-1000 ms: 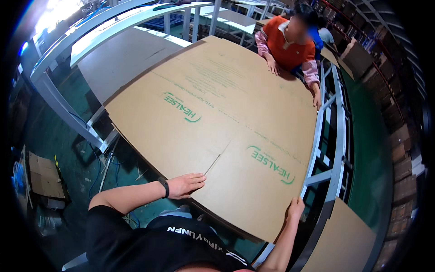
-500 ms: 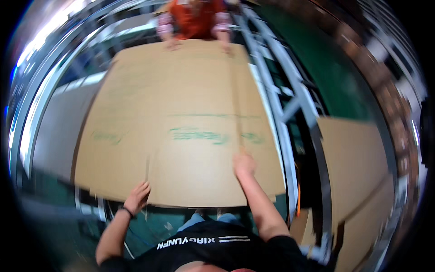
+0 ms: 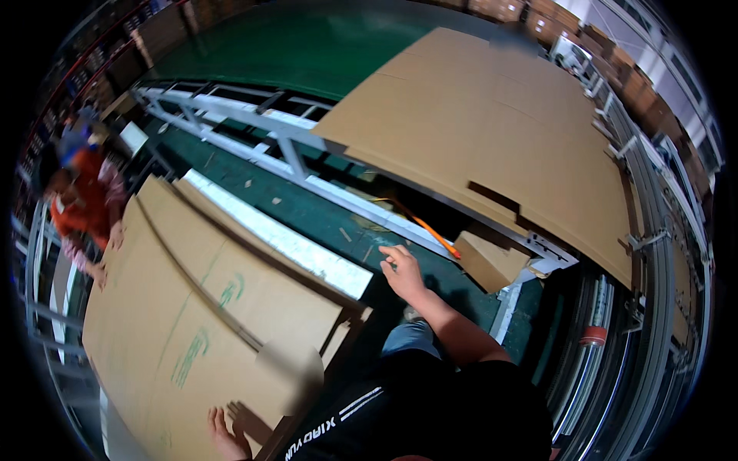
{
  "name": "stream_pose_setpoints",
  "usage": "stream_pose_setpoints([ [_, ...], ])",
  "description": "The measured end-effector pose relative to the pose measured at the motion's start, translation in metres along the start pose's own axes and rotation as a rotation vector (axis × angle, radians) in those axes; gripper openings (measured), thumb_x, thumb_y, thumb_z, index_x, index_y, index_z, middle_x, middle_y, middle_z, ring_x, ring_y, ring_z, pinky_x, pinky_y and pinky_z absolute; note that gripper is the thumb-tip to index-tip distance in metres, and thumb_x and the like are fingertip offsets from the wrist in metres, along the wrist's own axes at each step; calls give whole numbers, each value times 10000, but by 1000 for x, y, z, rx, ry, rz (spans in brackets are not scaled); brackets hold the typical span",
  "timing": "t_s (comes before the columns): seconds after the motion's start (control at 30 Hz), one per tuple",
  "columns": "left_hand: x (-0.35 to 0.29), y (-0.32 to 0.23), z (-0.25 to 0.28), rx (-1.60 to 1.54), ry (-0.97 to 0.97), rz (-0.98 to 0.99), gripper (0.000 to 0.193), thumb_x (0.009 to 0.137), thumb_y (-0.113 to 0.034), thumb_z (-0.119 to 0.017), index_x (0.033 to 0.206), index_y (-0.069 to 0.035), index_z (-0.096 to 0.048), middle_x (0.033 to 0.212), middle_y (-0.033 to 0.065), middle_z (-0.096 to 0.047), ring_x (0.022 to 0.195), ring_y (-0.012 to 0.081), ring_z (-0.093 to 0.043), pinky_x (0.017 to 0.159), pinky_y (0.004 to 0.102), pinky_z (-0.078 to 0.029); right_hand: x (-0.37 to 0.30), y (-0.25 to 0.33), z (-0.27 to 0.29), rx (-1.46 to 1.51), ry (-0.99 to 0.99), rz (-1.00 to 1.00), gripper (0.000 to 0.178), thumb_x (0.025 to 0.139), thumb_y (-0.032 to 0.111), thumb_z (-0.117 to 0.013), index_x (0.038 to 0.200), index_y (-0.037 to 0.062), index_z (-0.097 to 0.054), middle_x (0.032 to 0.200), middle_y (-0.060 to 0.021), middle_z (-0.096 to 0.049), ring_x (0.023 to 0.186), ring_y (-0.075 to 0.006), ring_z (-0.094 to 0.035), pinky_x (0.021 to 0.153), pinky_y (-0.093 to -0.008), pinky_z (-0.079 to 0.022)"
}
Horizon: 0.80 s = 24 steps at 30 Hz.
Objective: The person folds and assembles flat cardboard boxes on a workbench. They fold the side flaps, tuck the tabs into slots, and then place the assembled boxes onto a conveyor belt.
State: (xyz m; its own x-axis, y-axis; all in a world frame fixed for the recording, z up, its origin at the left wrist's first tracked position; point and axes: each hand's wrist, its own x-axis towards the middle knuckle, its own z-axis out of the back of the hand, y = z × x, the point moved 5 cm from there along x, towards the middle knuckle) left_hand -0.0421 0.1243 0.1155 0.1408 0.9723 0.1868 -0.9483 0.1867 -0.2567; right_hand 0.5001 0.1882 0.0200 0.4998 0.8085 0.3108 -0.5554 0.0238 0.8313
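Note:
A large brown cardboard sheet [image 3: 254, 280] with green printing and a long slot lies flat on a stack at the lower left. My left hand [image 3: 229, 436] is over its near part, fingers apart and holding nothing; a shadow falls beside it. Whether the fingers touch the board I cannot tell. My right hand [image 3: 402, 273] hangs in the gap to the right of the stack, over the floor. Its fingers are loosely bent and apart, with nothing in them. A white strip [image 3: 284, 234] runs along the stack's right side.
A person in an orange vest [image 3: 84, 200] stands at the far left, hands on the sheet's far edge. Beyond a white metal frame [image 3: 288, 157], another big cardboard sheet [image 3: 477, 115] lies at the right. An orange strip [image 3: 427, 229] and folded cardboard [image 3: 492, 261] sit below it. Metal rollers [image 3: 588, 361] stand at lower right.
My view has swung to the right, so the stack and the other person now appear at the left. My right hand has come off the sheet; my left has left its front edge.

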Motion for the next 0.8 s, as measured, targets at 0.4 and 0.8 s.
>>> stream_pose_setpoints([
  [0.4, 134, -512, -230, -467, 829, -933, 447, 729, 47, -664, 1162, -54, -617, 1200, 171, -611, 1091, 361, -589, 940, 398, -488, -54, -264, 524, -723, -1061, -561, 423, 861, 179, -641, 1224, -24, -568, 1144, -222, -622, 1092, -355, -578, 972, -411, -427],
  [0.8, 113, -529, -343, -376, 1088, -1084, 465, 733, 1, -680, 1186, -76, -614, 1212, 177, -613, 1092, 344, -604, 913, 387, -517, -275, -470, 822, -508, -1123, -1030, 640, 785, 315, -699, 1270, -67, -530, 1179, -223, -613, 1100, -308, -592, 914, -397, -480],
])
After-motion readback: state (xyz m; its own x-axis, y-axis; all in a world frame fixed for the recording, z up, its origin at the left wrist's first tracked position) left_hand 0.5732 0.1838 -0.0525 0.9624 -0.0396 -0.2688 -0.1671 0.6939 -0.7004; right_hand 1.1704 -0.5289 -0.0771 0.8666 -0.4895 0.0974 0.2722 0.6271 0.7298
